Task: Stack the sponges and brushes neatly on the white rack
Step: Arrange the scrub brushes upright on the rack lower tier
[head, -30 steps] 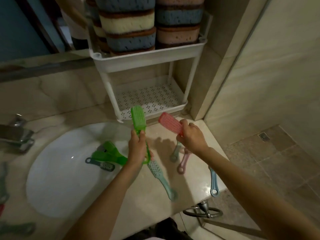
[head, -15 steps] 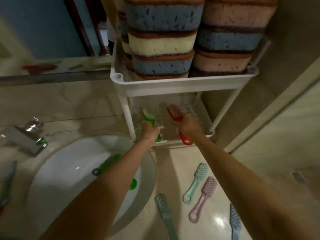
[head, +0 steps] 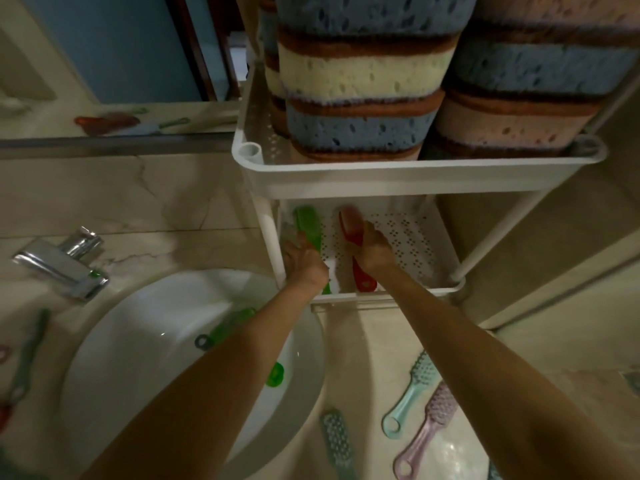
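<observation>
The white rack [head: 415,174] stands on the counter in the corner. Its top shelf carries two stacks of blue, cream and pink sponges [head: 363,74]. Both hands reach into the perforated lower shelf [head: 408,244]. My left hand [head: 303,261] holds a green brush [head: 306,226] at the shelf's left side, bristle head pointing to the back. Beside it, my right hand [head: 372,249] grips a red brush [head: 356,251] whose looped handle end lies near the shelf's front lip. Both brushes sit low over the shelf floor; contact cannot be told.
A white sink basin [head: 156,358] with a chrome tap [head: 62,265] lies left, holding a green brush [head: 235,327]. On the counter lie a teal brush [head: 410,396], a pink brush [head: 429,431] and another teal brush [head: 337,441]. More brushes lie at the far left edge. A mirror [head: 121,64] is behind.
Both hands carried the green and red brushes from above the counter up into the rack's lower shelf and pushed them further back. The view moved closer to the rack.
</observation>
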A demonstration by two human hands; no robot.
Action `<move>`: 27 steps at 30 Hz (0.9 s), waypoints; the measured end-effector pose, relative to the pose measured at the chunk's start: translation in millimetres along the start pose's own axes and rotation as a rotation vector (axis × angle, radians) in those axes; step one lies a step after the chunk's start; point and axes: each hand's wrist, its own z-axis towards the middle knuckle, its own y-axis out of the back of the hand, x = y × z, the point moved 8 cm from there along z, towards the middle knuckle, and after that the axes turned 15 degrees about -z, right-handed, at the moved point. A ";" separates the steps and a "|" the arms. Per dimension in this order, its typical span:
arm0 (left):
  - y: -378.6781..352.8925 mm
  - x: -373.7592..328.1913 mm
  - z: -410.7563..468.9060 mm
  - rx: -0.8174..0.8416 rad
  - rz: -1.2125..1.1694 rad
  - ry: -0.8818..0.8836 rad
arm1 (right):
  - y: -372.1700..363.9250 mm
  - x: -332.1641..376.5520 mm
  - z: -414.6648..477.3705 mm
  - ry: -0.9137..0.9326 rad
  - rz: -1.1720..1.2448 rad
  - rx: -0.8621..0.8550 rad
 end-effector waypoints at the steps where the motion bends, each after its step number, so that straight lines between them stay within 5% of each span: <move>1: 0.6 -0.1 -0.8 0.000 -0.002 0.003 | -0.9 0.0 -0.4 -0.001 -0.022 0.004; 7: 3.3 0.3 -5.6 -0.014 -0.149 -0.023 | -4.1 7.5 -0.6 -0.005 -0.159 -0.007; 16: -3.9 -0.8 -18.3 0.035 -0.113 -0.044 | -18.7 41.1 -3.3 0.057 0.121 0.020; 25: 9.2 4.8 -36.9 0.082 -0.245 -0.065 | -13.1 43.1 -16.6 0.099 0.055 0.082; 27: 13.3 5.0 -47.7 0.104 -0.272 -0.107 | -0.2 41.5 -27.8 0.075 0.104 -0.022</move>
